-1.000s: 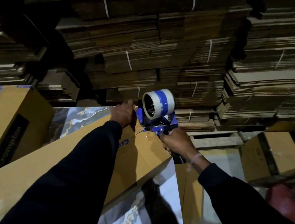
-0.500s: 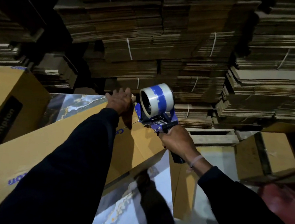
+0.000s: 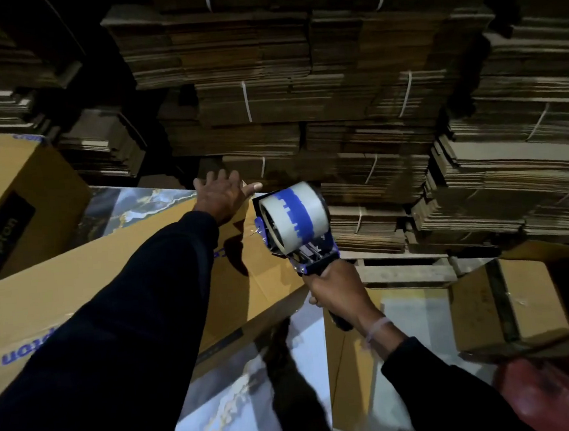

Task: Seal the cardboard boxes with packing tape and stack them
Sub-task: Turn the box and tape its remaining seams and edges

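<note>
A long tan cardboard box [image 3: 76, 288] with blue lettering lies tilted across the left and middle of the view. My left hand [image 3: 223, 196] rests flat on its far top corner, fingers spread and straight. My right hand [image 3: 337, 289] grips the handle of a blue tape dispenser [image 3: 294, 221] holding a roll of clear tape with a blue band. The dispenser is lifted just off the box's right edge, beside my left hand.
Another printed box [image 3: 10, 201] stands at the left. An open box [image 3: 518, 305] lies at the right. Strapped bundles of flattened cardboard [image 3: 300, 93] fill the background. A glossy marble-patterned sheet [image 3: 230, 402] lies under the long box, and a dark red object [image 3: 560, 394] sits at lower right.
My left hand opened and slid to the box's far corner, fingers now spread flat. The tape dispenser came off the box and moved right.
</note>
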Demonstrator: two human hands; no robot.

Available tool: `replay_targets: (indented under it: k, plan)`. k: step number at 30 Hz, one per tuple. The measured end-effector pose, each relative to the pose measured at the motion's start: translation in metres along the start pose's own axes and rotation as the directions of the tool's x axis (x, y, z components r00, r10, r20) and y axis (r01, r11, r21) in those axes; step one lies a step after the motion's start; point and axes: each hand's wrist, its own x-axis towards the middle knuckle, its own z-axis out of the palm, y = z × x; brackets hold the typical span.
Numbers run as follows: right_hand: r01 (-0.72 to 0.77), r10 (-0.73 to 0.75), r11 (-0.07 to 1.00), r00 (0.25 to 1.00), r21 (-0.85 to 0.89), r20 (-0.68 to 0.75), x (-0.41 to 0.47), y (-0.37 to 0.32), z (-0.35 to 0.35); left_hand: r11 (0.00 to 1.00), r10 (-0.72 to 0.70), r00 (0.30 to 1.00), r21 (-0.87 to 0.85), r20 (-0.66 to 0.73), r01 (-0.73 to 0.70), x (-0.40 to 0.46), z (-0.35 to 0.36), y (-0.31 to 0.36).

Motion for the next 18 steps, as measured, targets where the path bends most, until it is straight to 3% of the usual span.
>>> replay_targets:
  k: [5, 10, 13, 16, 18]
  plan:
    - [-0.035, 0.027, 0.994, 0.996, 0.099, 0.084, 0.038, -0.033, 0.010, 0.998, -0.056, 0.998, -0.008, -0.036, 0.056, 0.017, -0.005, -0.039]
    - [-0.031, 0.022, 0.995, 0.995, 0.096, 0.097, 0.051, -0.051, 0.016, 0.984, -0.069, 0.991, -0.169, -0.113, 0.049, 0.023, -0.006, -0.059]
    - [-0.038, 0.027, 0.995, 0.994, 0.096, 0.107, 0.047, -0.052, 0.016, 0.956, 0.080, 0.974, -0.261, -0.212, -0.136, 0.017, -0.003, -0.054]
    - [-0.038, 0.024, 0.993, 0.993, 0.115, 0.117, 0.044, -0.055, 0.013, 0.915, 0.338, 0.918, -0.157, -0.206, -0.372, 0.010, 0.003, -0.041]
    - [-0.037, 0.022, 0.991, 0.992, 0.128, 0.120, 0.043, -0.057, 0.012, 0.895, 0.405, 0.898, -0.127, -0.171, -0.428, 0.006, 0.010, -0.034]
